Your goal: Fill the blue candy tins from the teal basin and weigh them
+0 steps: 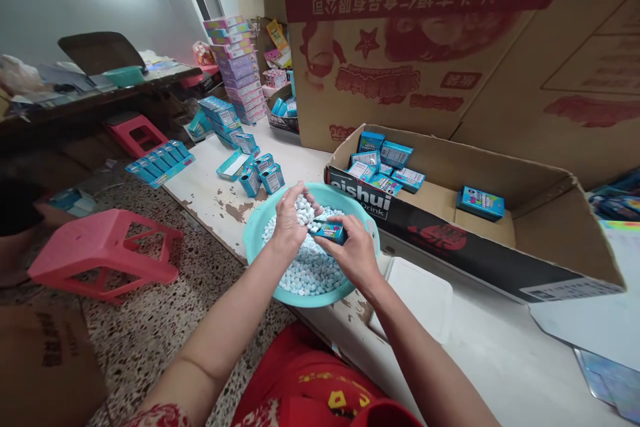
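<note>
A teal basin point(255, 230) full of small white and pale blue candy balls point(310, 270) sits at the near edge of a low white table. My left hand point(290, 217) is cupped over the basin with a handful of the candy balls in its curled fingers. My right hand point(353, 250) grips a small blue candy box point(330, 232), held level just beside the left hand's fingertips above the basin. A flat white lid point(425, 293) lies on the table right of the basin.
An open cardboard tray point(525, 213) behind the basin holds several blue boxes point(387, 167). More blue boxes point(260, 177) stand left of it. A big printed carton point(400, 47) is at the back. Two red plastic stools point(105, 250) stand on the speckled floor to the left.
</note>
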Tool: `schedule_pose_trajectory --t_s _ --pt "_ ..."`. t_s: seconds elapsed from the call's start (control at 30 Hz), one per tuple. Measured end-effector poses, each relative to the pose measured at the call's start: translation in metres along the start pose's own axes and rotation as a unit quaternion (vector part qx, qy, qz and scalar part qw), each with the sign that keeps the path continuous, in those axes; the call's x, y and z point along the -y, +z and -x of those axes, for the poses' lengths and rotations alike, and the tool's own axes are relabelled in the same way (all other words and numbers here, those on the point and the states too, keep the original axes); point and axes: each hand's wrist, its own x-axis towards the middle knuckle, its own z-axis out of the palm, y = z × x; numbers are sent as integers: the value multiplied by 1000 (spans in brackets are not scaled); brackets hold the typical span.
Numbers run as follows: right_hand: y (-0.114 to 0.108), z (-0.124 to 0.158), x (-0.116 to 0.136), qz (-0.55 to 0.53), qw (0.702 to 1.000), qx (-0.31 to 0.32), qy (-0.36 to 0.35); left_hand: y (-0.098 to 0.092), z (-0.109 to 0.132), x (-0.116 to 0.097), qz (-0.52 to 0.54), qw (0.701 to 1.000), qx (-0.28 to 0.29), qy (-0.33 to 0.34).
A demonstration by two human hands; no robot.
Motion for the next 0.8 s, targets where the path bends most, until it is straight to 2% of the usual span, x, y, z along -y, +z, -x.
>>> schedule_pose_trajectory --t_s 0.13,0.3,0.47,0.67,0.8 --pt "1 1 1 22 1000 8 -9 -2 1 5 -17 999 28 7" --pt "1 2 3 16 998 56 -28 -1 5 6 -55 998 30 14" --pt "0 2 5 6 999 45 13 -1 7 6 -85 995 33 47" --pt "-2 2 5 -24 998 46 31 0 8 4 -111 990 56 64" --pt "-2 1 2 -25 999 14 34 -1 9 6 -122 987 82 68"
